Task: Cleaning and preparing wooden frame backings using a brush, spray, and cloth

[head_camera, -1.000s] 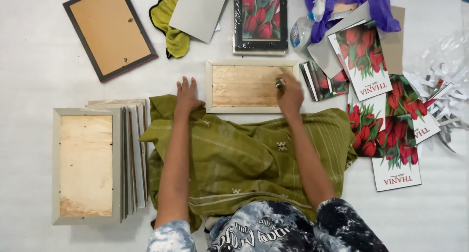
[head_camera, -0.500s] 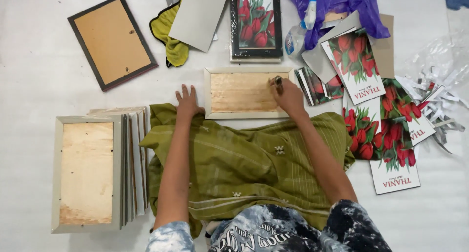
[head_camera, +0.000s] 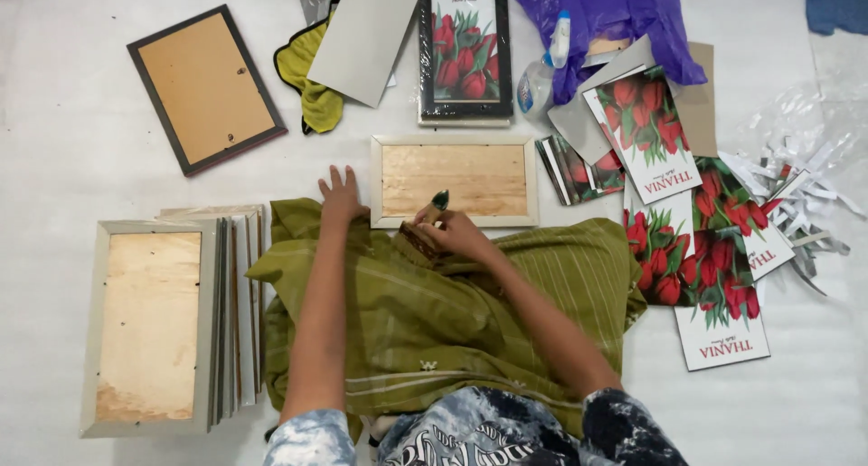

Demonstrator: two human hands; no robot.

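Olive-green striped cloth covers the lap on the floor. Pale wooden picture frame, plywood back up, lies just beyond the cloth's far edge. Left hand, grip released, flat beside frame's left edge. Right hand, grip clenched on small dark-tipped tool at frame's near edge.

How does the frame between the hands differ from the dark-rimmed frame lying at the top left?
The pale wooden frame lies square to the person, long side across; the dark-rimmed frame lies tilted. The pale wooden frame has a light rim and a grainy wood back; the dark-rimmed frame has a thin dark rim and a smooth tan back. The left hand and right hand are at the pale wooden frame; the dark-rimmed frame lies untouched. Both lie back side up.
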